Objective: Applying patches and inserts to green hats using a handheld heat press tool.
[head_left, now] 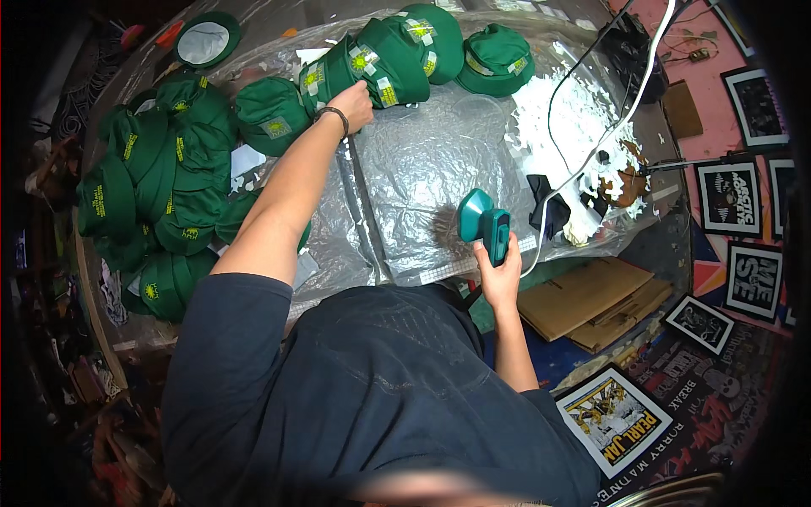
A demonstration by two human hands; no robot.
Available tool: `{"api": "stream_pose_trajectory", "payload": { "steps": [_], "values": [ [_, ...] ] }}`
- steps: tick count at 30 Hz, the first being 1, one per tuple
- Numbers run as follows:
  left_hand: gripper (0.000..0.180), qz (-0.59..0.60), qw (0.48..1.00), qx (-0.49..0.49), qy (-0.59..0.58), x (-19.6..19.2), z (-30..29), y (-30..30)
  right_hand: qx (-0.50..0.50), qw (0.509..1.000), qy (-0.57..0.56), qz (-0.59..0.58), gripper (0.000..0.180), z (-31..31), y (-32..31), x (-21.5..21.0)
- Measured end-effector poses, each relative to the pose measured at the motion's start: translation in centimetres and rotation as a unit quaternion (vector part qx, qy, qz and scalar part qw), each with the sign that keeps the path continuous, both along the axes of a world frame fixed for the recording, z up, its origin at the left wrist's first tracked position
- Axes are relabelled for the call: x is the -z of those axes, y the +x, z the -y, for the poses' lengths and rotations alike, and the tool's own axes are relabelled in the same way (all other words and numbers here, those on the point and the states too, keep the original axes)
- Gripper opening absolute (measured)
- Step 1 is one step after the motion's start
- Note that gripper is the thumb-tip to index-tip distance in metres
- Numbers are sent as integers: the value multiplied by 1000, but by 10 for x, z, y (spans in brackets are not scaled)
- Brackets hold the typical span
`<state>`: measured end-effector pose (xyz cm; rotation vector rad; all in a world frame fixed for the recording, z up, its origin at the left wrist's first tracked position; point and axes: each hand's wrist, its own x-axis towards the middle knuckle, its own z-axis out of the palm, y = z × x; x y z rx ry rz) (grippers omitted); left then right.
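Over the foil-covered table (422,169) your two hands are well apart, each busy with its own thing. Your left hand (355,103) is stretched far forward to the row of green caps (380,59) nested along the far edge, its fingers pressed onto the nearest cap of that row; whether they have closed round the cap or only rest on it, you cannot tell from this view. Your right hand (500,272) is at the near edge of the table, clamped round the handle of the teal handheld iron (483,221), whose body sits up on the foil with its white cord (625,101) trailing off to the far right.

To do this well, I would judge the reach matters most: take hold of one cap by its crown, not the peak, and lift it clear so the rest of the nested row is not dragged along. Keep the iron's hot face turned away from your wrist and off the foil's loose seam (359,182) while the other arm is extended. Mind the cord, which runs past the heap of white paper scraps (574,118). The bigger pile of green caps (160,194) at your left lies beneath your outstretched arm, so bring your elbow back high
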<state>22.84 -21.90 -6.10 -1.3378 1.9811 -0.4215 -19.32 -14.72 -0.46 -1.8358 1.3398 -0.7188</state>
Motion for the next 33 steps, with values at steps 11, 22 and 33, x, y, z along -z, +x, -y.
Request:
{"api": "stream_pose_trajectory", "payload": {
  "steps": [11, 22, 33],
  "values": [
    [19, -29, 990, 14, -139, -74, 20, 48, -35, 996, 77, 41, 37, -5, 3, 19],
    [18, -419, 646, -119, -627, -164, -19, 91, -30, 961, 212, 175, 31, 2, 15, 21],
    [49, -935, -192, -288, -74, -190, -127, -48, -34, 994, 66, 77, 53, 25, 17, 33]
  ]
}}
